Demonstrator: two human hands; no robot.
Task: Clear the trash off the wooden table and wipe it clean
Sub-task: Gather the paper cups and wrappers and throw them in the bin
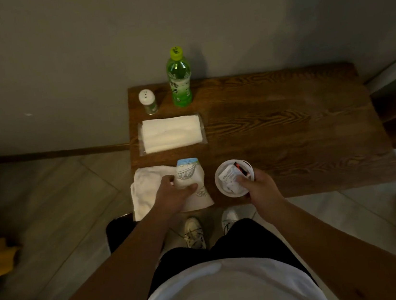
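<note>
A dark wooden table point(289, 122) stands against the wall. At its front edge my right hand point(259, 187) grips a white round bowl point(224, 186) that holds crumpled wrappers point(232, 176). To the left, my left hand point(175, 193) closes on a paper cup point(187, 174) with a blue rim and line drawings, lying on its side. The cup rests on a white cloth point(147, 191) at the table's front left corner, along with a printed paper piece point(202, 197).
A clear pack of white tissues point(172, 133) lies behind the cloth. A green bottle point(179, 79) and a small white-capped shaker point(148, 102) stand at the back left. A black bin point(119, 233) sits on the floor below the front left corner.
</note>
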